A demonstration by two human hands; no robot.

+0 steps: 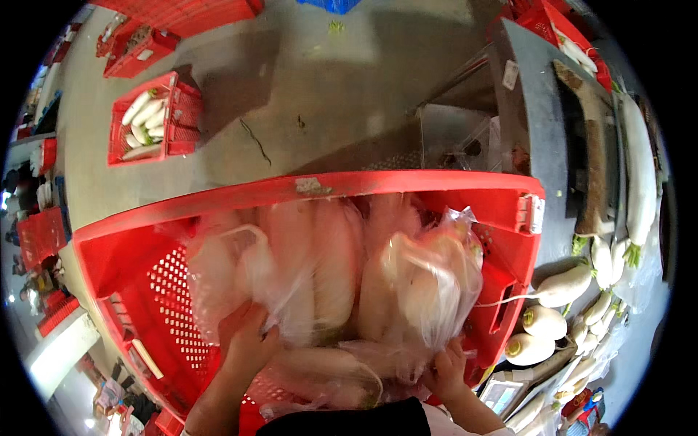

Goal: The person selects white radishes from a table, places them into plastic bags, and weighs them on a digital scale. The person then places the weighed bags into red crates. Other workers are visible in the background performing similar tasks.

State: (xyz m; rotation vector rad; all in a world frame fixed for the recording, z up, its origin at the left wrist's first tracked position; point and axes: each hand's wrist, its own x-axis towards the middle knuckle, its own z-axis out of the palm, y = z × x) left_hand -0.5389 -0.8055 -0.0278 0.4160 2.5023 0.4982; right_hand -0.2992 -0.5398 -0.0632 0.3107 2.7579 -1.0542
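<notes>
A large red plastic crate (pixel 305 191) lies right before me with clear plastic bags of white daikon radishes in it. Near the crate's left side, my left hand (pixel 248 335) grips the edge of a daikon-filled bag (pixel 218 278). My right hand (pixel 448 368) is closed on the lower end of another bulging clear bag (pixel 431 289) at the right. Between these two stand more bagged daikons (pixel 322 267). One bagged daikon (pixel 327 370) lies crosswise close to my body. Motion blur and shiny film hide some of the radishes' outlines.
On the right, a grey table (pixel 545 125) bears loose daikons (pixel 567 286) and a long white one (pixel 638 169). A smaller red crate (pixel 166 147) of daikons sits on the concrete floor (pixel 311 109). Further red crates (pixel 142 52) stand at the far left.
</notes>
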